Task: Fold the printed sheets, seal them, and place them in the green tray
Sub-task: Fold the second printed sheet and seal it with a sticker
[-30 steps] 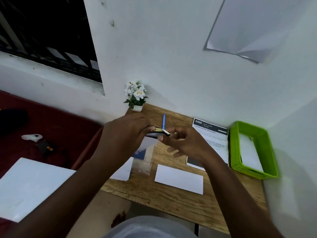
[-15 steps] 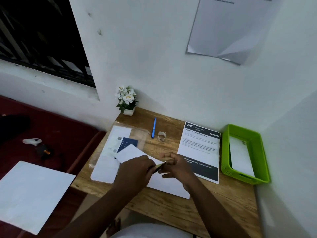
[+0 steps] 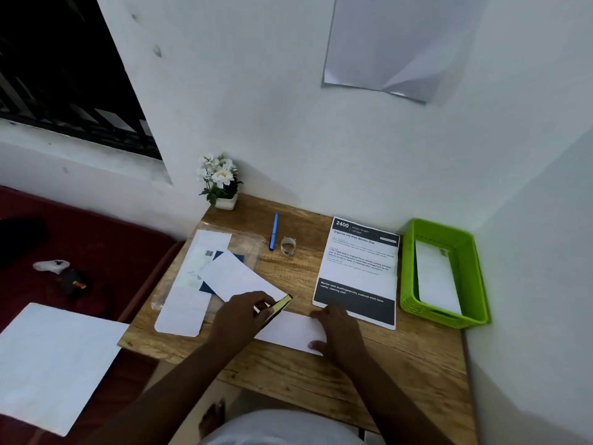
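A folded white sheet (image 3: 290, 332) lies flat near the front edge of the wooden desk (image 3: 401, 364), between my two hands. My left hand (image 3: 239, 317) pinches a small yellow-green object with a dark edge (image 3: 279, 307), holding it tilted just above the left end of the folded sheet; I cannot tell what the object is. My right hand (image 3: 337, 330) rests on the right end of that sheet with the fingers fairly straight and pressing down, the thumb spread toward the near edge. Just beyond my left hand, a second white folded piece (image 3: 237, 279) lies at an angle, overlapping a clear plastic sleeve (image 3: 205, 274) that holds white paper and something dark blue. To the right of the hands sits a printed sheet (image 3: 357, 271) with a black header reading "2400" and a black band across its bottom; its near corner is just beside my right fingertips. Further right, against the side wall, stands the green tray (image 3: 475, 274), with a white folded sheet (image 3: 436, 281) already lying inside it. Toward the back of the desk I see a blue pen (image 3: 273, 231), a small roll of clear tape (image 3: 288, 246) beside it, and a little pot of white flowers (image 3: 219, 181) in the corner.
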